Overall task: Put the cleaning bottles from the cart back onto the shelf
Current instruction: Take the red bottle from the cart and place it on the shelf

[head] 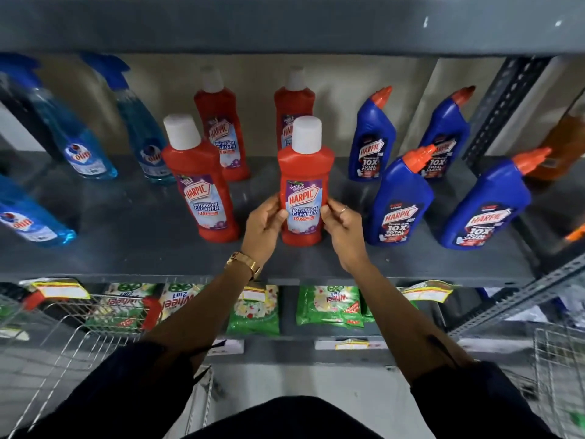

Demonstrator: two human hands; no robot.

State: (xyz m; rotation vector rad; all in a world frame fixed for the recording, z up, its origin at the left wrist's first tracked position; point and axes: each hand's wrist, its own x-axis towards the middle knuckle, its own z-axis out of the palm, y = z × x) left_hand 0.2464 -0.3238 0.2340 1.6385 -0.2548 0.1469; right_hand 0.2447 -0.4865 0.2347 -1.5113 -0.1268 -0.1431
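A red Harpic bathroom cleaner bottle (pixel 304 172) with a white cap stands upright near the front of the grey shelf (pixel 133 248). My left hand (pixel 264 226) grips its lower left side and my right hand (pixel 343 229) grips its lower right side. Another red Harpic bottle (pixel 199 182) stands to its left, and two more (pixel 221 125) (pixel 292 103) stand behind. Several blue Harpic bottles with orange caps (pixel 402 198) (pixel 487 207) stand to the right. The wire cart (pixel 79 331) is at lower left; I cannot see bottles in it.
Blue Colin spray bottles (pixel 76 144) line the shelf's left side, and an orange bottle (pixel 560 147) stands at far right. Green detergent packets (pixel 329 305) fill the lower shelf. A slotted metal upright (pixel 503 109) bounds the right end. A second wire basket (pixel 560 369) sits at lower right.
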